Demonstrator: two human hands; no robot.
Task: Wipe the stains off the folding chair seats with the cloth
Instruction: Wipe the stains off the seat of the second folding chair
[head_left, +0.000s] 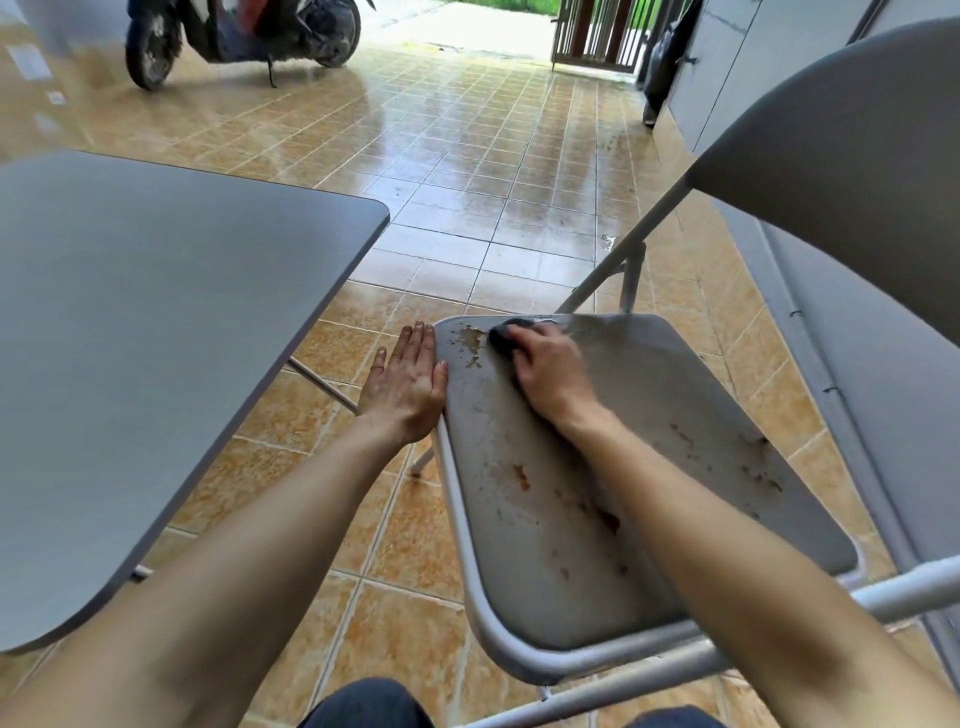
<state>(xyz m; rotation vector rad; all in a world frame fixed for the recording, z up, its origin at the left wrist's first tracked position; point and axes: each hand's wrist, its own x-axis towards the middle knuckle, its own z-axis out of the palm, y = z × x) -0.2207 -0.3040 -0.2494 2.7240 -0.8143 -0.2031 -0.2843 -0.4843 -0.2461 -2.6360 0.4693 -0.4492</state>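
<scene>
We looked down at the folding chair seat (613, 467), a smooth grey slab with rounded corners set in a pale metal tube frame (483, 613). Its long axis ran from our knees away toward the far edge, leaning a little to the left, with the grey backrest (852, 171) rising at the right. Brown, flaky stains (472, 343) clustered near the far left corner, and more rusty smears lay across the middle and the right side of the seat.

Our right hand (550, 374) pressed a dark, bunched cloth (506, 338) on the seat near that far corner, just beside the flaky patch; its fingers (519, 361) were curled down over the cloth, holding it. Our left hand (408, 382) lay flat against the seat's left edge, fingers (415, 345) straight and close together, gripping nothing.

To the left stood a second grey seat (156, 338), matte and without visible marks, well apart from the first. Below lay glossy tan floor tiles (467, 156), and a scooter (239, 36) was parked far behind.
</scene>
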